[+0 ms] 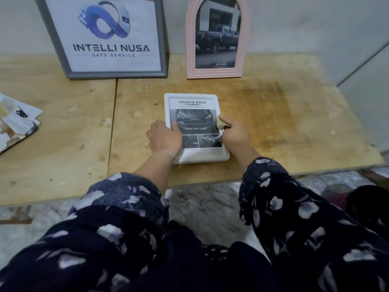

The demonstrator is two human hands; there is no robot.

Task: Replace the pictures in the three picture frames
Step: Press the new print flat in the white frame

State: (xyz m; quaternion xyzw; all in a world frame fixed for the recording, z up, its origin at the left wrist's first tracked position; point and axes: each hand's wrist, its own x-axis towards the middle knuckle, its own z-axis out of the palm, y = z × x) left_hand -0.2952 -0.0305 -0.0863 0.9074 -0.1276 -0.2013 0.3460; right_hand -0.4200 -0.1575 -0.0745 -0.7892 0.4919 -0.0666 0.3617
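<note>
A white frame lies flat on the wooden table, showing a car picture headed "TOUGH & AGILE". My left hand rests on the frame's left edge, thumb on the picture. My right hand grips the frame's right edge, with a bandaged thumb on the picture's margin. A grey frame with a logo print and a pink arched frame with a dark truck picture stand upright against the wall behind.
A loose pile of printed papers lies at the table's left side. A grey wall rises behind the table. The table's front edge runs just below the white frame, with my lap in dark floral cloth beneath.
</note>
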